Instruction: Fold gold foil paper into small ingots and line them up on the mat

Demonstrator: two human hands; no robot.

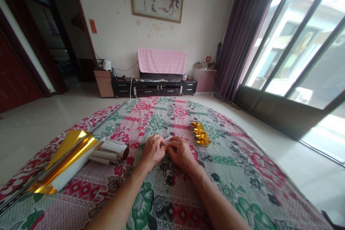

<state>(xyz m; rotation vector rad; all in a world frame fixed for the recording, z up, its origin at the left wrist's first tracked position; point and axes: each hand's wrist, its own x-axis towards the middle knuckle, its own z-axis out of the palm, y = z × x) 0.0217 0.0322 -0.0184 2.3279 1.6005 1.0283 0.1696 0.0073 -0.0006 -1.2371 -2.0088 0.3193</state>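
Close together over the cloth, my left hand (153, 150) and my right hand (181, 153) pinch a small piece of foil paper (167, 139) between their fingertips. Its white side shows above the fingers, with a glint of gold beneath; most of it is hidden by the hands. To the right stands a row of several folded gold paper ingots (201, 137), nearly touching one another. On the left lie a stack of gold foil sheets (70, 158), partly curled, and several rolled pieces of white-backed foil paper (109, 151) beside it.
A flowered cloth (159, 124) in red, green and grey covers the rounded surface under my hands. Beyond it, a low black cabinet (157, 90) with a pink towel (161, 61) draped above stands against the wall. A purple curtain (237, 39) and large windows are at right.
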